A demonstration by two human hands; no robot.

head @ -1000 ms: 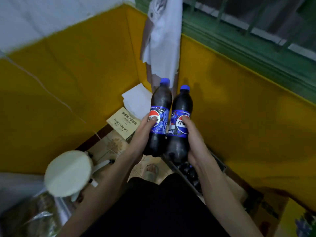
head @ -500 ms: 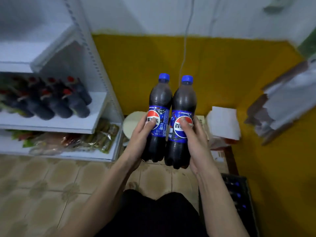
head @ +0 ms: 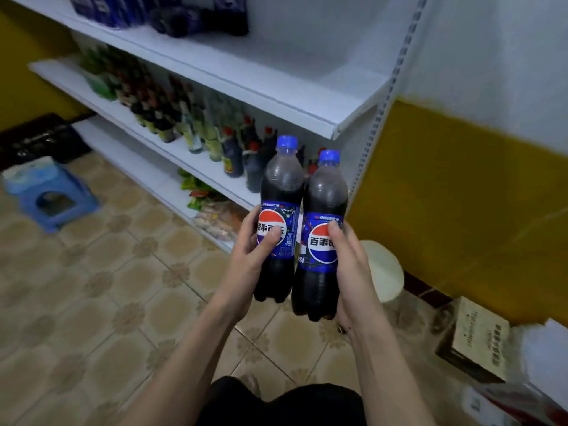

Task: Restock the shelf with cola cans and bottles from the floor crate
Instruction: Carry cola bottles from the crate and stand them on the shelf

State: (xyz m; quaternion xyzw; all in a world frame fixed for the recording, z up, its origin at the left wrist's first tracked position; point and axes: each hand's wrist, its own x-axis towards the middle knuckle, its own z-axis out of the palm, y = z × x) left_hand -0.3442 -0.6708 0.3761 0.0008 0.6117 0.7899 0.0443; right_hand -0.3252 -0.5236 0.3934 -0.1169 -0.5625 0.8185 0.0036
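left hand (head: 249,256) grips left Pepsi bottle (head: 278,222) at its label | right hand (head: 353,265) grips right Pepsi bottle (head: 321,238) at its label | both bottles upright, touching side by side, held above the tiled floor (head: 92,287) | white shelf unit (head: 276,96) just beyond, middle shelf stocked with bottles

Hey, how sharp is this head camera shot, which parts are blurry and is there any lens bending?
Head view: the two cola bottles and both hands, left and right, are fairly sharp; the shelf's bottles, blue stool and wall edge smear with motion blur; the shelf boards slant from wide-angle distortion; lighting is dim and cool.
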